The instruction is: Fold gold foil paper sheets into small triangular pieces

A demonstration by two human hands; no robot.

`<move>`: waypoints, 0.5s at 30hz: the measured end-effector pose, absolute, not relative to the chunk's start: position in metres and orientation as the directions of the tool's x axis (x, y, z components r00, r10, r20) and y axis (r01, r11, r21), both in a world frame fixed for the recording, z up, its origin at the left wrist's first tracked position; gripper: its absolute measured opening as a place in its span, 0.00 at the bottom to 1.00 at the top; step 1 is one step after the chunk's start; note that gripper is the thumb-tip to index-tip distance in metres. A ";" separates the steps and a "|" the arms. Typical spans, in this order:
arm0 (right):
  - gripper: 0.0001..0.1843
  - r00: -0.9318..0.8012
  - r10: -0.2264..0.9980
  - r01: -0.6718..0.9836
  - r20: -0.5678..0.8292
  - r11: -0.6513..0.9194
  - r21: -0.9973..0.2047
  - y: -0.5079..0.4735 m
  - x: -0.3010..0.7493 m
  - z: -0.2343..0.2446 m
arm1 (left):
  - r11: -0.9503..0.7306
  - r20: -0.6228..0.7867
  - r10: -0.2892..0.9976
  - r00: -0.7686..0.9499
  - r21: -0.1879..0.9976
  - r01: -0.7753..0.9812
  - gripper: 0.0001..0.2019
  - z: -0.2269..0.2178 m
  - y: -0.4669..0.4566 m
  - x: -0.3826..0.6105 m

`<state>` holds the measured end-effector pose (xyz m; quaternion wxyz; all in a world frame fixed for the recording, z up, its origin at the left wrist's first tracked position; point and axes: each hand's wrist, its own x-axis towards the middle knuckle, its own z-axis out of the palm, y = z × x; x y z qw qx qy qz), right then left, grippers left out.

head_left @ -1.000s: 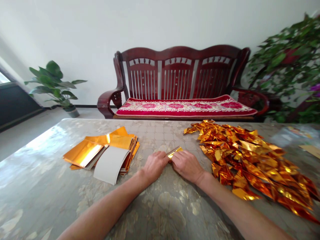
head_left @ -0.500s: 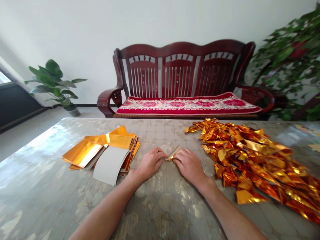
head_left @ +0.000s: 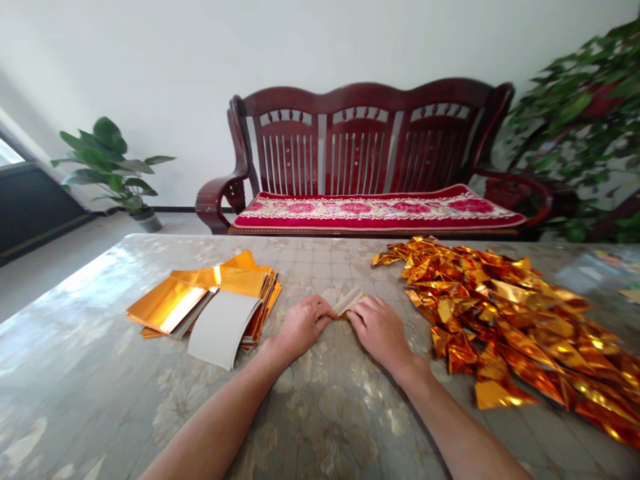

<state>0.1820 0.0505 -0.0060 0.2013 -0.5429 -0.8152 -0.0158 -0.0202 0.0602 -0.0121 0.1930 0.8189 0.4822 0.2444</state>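
Note:
My left hand [head_left: 301, 327] and my right hand [head_left: 379, 328] rest close together on the patterned table [head_left: 90, 373], fingers curled. Between their fingertips they pinch a small folded piece of gold foil paper [head_left: 349, 302], whose pale back shows. A stack of flat gold foil sheets [head_left: 210, 305], one turned white side up, lies to the left of my left hand. A heap of folded gold foil pieces [head_left: 505, 320] spreads to the right of my right hand.
Behind the table stands a dark red wooden bench [head_left: 367, 150] with a red flowered cushion. A potted plant [head_left: 113, 170] is on the floor at the left and a large leafy plant [head_left: 590, 127] at the right. A clear plastic bag [head_left: 593, 270] lies at the table's far right.
The folded foil piece has been turned between my fingers, so more of its pale back shows now. Both hands stay in about the same place.

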 end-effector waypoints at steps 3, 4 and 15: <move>0.11 -0.308 0.887 0.900 0.345 0.389 -0.196 0.052 0.180 -0.008 | -0.456 0.216 0.886 0.409 0.558 0.693 0.10 -0.012 0.061 -0.020; 0.11 -0.301 0.889 0.903 0.345 0.382 -0.195 0.052 0.180 -0.008 | -0.455 0.213 0.887 0.410 0.561 0.692 0.09 -0.012 0.061 -0.020; 0.09 -0.253 0.900 0.917 0.355 0.340 -0.209 0.053 0.178 -0.012 | -0.423 0.178 0.901 0.397 0.571 0.704 0.08 -0.007 0.059 -0.021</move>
